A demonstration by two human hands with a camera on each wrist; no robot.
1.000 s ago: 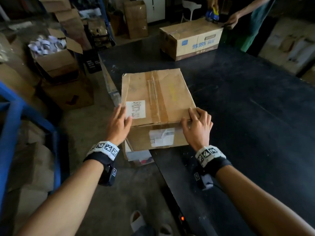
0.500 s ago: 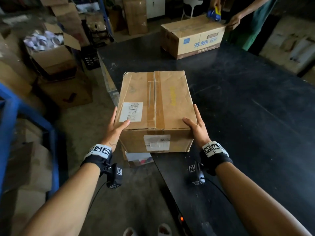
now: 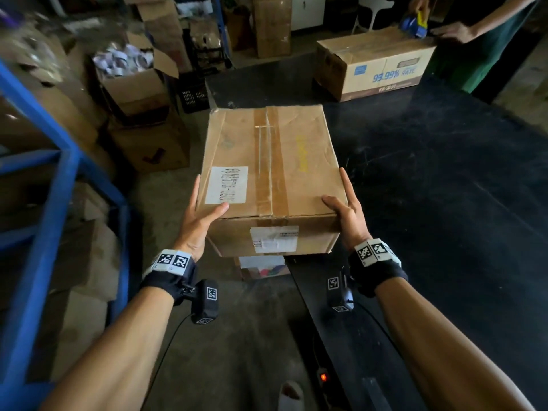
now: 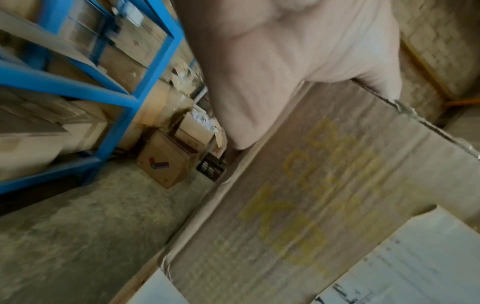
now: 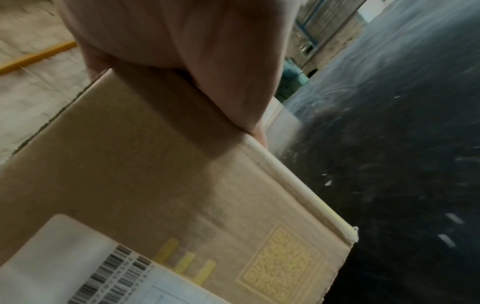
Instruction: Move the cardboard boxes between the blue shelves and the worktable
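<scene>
A taped cardboard box (image 3: 267,161) with white labels hangs in the air over the near left edge of the black worktable (image 3: 444,203). My left hand (image 3: 198,215) grips its near left corner, thumb on top and fingers along the side. On the near right corner my right hand (image 3: 345,209) holds the same way. In the left wrist view, the left hand (image 4: 285,61) presses the box (image 4: 311,195) side with yellow print. The right hand (image 5: 182,41) covers the box (image 5: 155,185) edge in the right wrist view. The blue shelves (image 3: 53,185) stand to my left.
A printed box (image 3: 382,63) lies at the table's far end, where another person's hand (image 3: 450,32) rests beside a tape dispenser (image 3: 415,20). Floor boxes (image 3: 154,146) and an open box of white items (image 3: 133,72) crowd the left. A small box (image 3: 261,266) sits under the held one.
My hands slid from the box's top to its sides. The box rose off the table and came toward me, partly past the table's left edge.
</scene>
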